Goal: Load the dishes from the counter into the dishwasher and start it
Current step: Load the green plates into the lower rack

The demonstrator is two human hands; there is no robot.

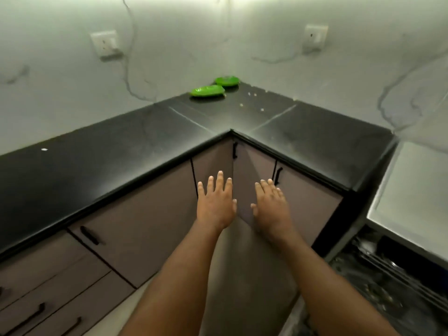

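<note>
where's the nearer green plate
Head view: the nearer green plate lies in the far corner of the black counter, just left of and in front of the second green plate.

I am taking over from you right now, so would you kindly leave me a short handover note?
Left hand and right hand: both open, empty, held out before the brown corner cabinet doors.
Nearer glossy green plate and farther glossy green plate lie close together in the back corner of the black stone counter.
Dishwasher at lower right looks open; its contents are too blurred to tell.
Left: load both plates, shut the door, start it.
</note>
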